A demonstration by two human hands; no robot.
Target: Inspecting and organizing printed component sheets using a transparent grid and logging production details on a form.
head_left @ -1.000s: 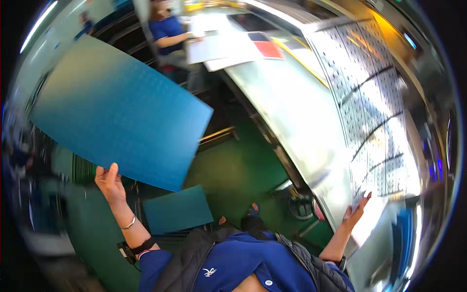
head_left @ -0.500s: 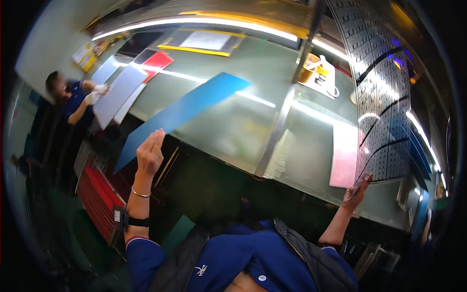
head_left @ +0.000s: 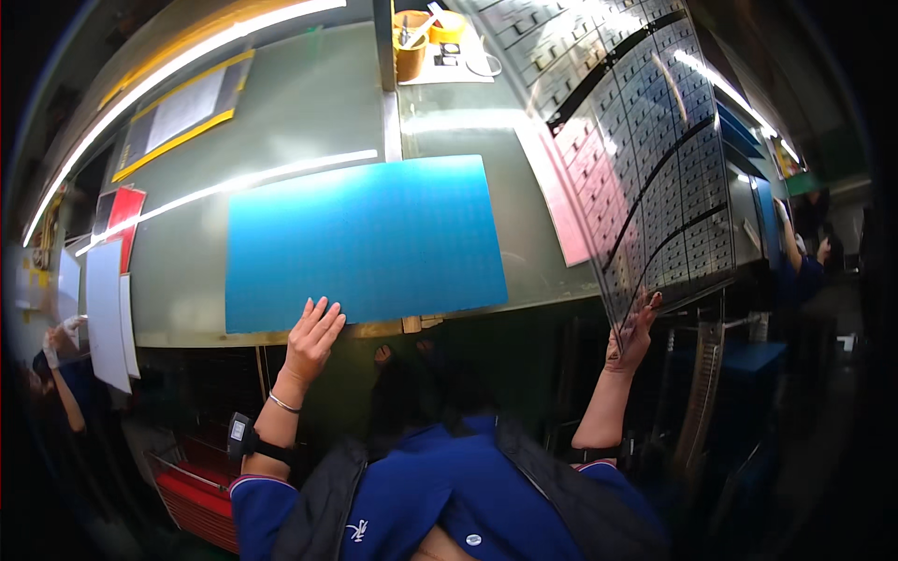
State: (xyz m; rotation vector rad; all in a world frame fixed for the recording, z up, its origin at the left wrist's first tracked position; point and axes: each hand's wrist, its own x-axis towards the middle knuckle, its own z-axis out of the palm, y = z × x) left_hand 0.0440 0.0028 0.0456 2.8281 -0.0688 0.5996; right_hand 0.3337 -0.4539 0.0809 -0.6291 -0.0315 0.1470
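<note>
Wide open over the counter (head_left: 290,112) beyond the blue sheet (head_left: 365,243), but blocked at right by the raised panel (head_left: 669,168)!

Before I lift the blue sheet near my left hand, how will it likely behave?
The blue sheet is probably stiff: its edges look straight, without visible sag. No thick edge shows, so perhaps it is light for its size. Its smooth, bright face suggests it might slide easily.

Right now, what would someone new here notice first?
The bright blue sheet dominates the middle, spread over the workbench, with the left hand at its near edge. Next comes the glossy see-through panel with dark bands, tilted up in the right hand at the right. Beyond the sheet, orange containers catch the eye near the top.
</note>
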